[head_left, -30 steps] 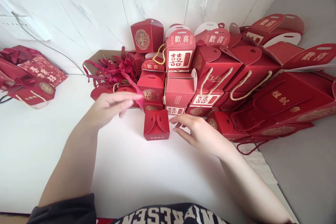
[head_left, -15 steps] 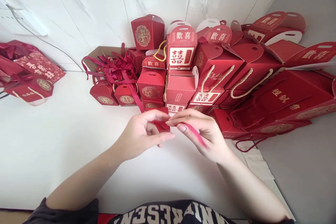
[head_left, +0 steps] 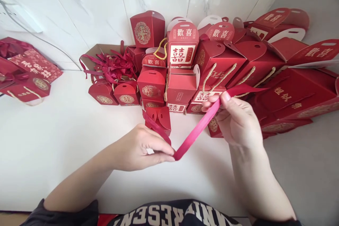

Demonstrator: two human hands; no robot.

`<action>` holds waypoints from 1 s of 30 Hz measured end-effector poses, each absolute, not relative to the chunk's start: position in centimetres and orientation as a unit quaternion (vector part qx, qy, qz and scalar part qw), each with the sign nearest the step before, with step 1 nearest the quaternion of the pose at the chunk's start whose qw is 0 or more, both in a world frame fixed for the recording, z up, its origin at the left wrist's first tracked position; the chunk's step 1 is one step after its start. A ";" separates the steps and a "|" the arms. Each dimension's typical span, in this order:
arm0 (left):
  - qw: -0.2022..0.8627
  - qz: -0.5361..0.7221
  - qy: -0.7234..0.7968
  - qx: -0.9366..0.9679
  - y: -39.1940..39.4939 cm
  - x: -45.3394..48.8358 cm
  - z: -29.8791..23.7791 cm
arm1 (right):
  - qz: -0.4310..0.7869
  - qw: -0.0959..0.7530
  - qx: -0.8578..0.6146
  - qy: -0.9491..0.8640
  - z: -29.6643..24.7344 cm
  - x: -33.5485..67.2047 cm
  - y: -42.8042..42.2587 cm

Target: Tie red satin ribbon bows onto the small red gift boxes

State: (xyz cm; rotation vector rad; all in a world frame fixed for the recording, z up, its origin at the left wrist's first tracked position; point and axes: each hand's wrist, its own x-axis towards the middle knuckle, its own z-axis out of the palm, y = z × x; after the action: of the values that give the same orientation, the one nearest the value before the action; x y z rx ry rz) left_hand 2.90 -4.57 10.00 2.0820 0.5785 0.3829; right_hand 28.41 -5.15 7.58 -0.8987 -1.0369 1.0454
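A length of red ribbon [head_left: 197, 132] runs between my two hands above the white table. My left hand [head_left: 148, 146] pinches it between thumb and fingertips, with a loose end hanging behind the fingers. Higher and to the right, my right hand [head_left: 235, 116] grips the ribbon between thumb and forefinger, and its other end trails off rightward. Just beyond my left hand a small red gift box [head_left: 161, 118] with holed flaps stands on the table, partly covered by the ribbon end.
Stacked red gift boxes [head_left: 184, 81], some with rope handles, line the tiled wall. An open carton [head_left: 90, 54] holds a heap of red ribbons [head_left: 115, 65]. Further red boxes [head_left: 29, 86] stand at the far left. A grey wall [head_left: 312, 169] bounds the right side.
My hands were close together at the middle. The right hand has moved up and right, drawing the ribbon out between them; the left hand has dropped slightly. The small box is now uncovered.
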 end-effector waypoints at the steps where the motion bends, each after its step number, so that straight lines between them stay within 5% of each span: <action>1: 0.472 0.143 0.203 0.846 -4.5 2.8 10.0 | 0.448 0.660 -0.396 -0.455 7.7 28.9 -5.0; 10: 0.512 0.029 -0.006 0.858 -5.7 3.3 9.6 | 0.397 0.762 -0.403 -0.315 8.5 33.3 -3.3; 13: 0.470 0.007 0.049 0.881 -5.8 3.1 9.9 | 0.351 0.781 -0.401 -0.326 9.4 34.9 -4.0; 17: 0.287 0.068 0.260 0.919 -4.0 2.1 9.9 | 0.259 0.778 -0.434 -0.372 10.3 34.6 -5.8; 21: 0.112 0.115 0.389 0.907 -1.0 1.1 8.4 | 0.139 0.711 -0.457 -0.516 9.5 31.2 -6.6; 25: 0.094 0.106 0.405 0.903 0.7 1.0 6.9 | 0.320 0.457 -0.456 -0.694 7.4 28.1 -5.4; 30: 0.142 0.099 0.399 0.901 1.1 1.5 6.0 | 0.490 0.408 -0.404 -0.656 4.7 26.2 -3.1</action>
State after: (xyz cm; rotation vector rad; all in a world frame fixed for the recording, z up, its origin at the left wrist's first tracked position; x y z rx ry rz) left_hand 1.53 1.10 5.97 2.5995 1.1510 0.2845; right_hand 26.16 -3.08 4.72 -1.0189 -1.6543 1.2345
